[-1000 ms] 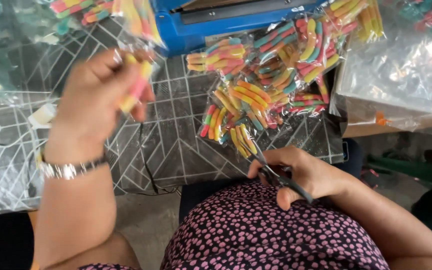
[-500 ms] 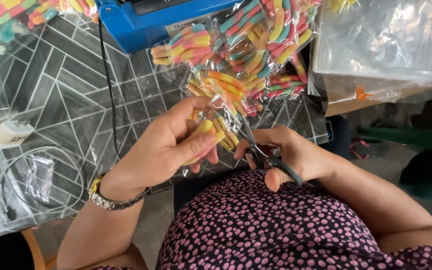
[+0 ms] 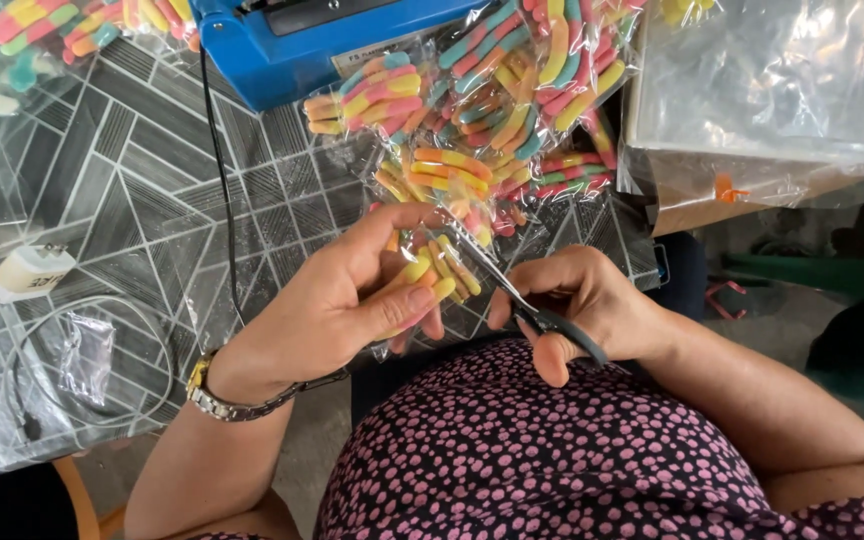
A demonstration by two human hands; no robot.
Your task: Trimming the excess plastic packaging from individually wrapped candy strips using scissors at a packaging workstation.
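Observation:
My left hand [image 3: 337, 300] grips a small clear packet of striped gummy candy [image 3: 432, 268] between thumb and fingers, near the table's front edge. My right hand [image 3: 592, 305] holds dark-handled scissors [image 3: 527, 300], whose blades point up-left and meet the top of that packet. The packet is still joined to a strip of similar sealed candy packets [image 3: 472, 130] that runs up toward the blue machine. A metal watch [image 3: 214, 395] sits on my left wrist.
A blue sealing machine [image 3: 292, 45] stands at the back with a black cable [image 3: 220, 190] running down. More candy packets [image 3: 62, 22] lie top left. A white charger plug [image 3: 30, 270] and cable sit left. A box with clear plastic bags [image 3: 767, 90] is right.
My left hand came down from the upper left to the strip's lowest packet and gripped it. The scissors in my right hand moved up against that packet.

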